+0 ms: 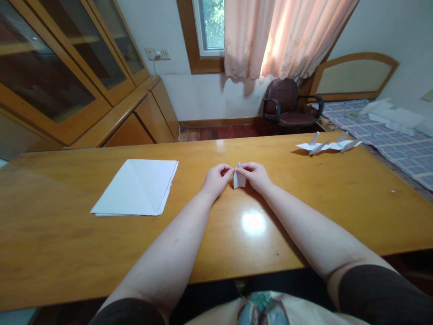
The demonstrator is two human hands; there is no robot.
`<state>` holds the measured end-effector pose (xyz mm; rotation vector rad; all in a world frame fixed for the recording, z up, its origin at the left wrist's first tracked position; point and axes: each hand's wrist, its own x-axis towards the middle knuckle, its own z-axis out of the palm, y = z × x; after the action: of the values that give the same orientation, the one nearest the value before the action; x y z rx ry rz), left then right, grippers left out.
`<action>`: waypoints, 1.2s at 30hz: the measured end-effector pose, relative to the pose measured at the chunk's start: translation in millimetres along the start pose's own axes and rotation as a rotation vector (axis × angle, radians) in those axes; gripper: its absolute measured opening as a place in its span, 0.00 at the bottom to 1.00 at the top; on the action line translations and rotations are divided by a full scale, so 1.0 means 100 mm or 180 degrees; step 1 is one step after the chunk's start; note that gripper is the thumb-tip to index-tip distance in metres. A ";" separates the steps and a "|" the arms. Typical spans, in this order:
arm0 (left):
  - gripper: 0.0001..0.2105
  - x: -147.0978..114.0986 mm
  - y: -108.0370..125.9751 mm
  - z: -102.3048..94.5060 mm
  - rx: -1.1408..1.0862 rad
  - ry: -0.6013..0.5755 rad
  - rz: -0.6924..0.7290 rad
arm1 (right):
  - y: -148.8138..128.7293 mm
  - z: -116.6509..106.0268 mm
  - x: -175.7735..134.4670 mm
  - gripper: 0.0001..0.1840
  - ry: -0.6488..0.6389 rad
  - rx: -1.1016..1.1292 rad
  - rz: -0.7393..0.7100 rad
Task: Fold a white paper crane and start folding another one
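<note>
White folded paper [240, 181] sits between the hands, over the table [216, 243], its long axis running near to far; the right hand [257, 176] pinches across its far part, the left hand [216, 181] grips only its left edge.

The right hand [257, 177] hides part of the folded paper [240, 181], whose creases are too small to tell. The top sheet [138, 187] covers most of the lower sheets [165, 201]. The table [135, 262] hides the foot of the chair [284, 101]. The cabinet [101, 99], curtain [250, 40] and bed [394, 140] are cut off by the view's edges. A white speck [393, 191] is too small to identify.
</note>
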<state>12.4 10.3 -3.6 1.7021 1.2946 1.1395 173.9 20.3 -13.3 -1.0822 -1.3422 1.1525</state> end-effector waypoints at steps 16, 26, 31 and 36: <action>0.08 0.01 -0.02 -0.01 -0.0096 0.0403 0.0037 | 0.13 -0.03 0.07 0.19 0.0215 -0.0401 -0.0319; 0.09 0.04 -0.11 0.06 -0.0769 0.0083 -0.0205 | 0.15 -0.03 0.04 0.16 0.0138 -0.0537 -0.0227; 0.09 0.05 -0.11 0.08 -0.1236 0.0023 -0.0385 | 0.17 -0.04 0.04 0.16 0.0088 -0.0423 -0.0154; 0.07 0.04 -0.10 0.08 -0.1510 -0.0162 -0.0479 | 0.12 -0.02 0.01 0.17 -0.0153 -0.0312 -0.0104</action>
<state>16.8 16.6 -14.4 1.2562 1.0015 1.1911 176.1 23.0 -24.6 -1.1047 -1.4616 1.1043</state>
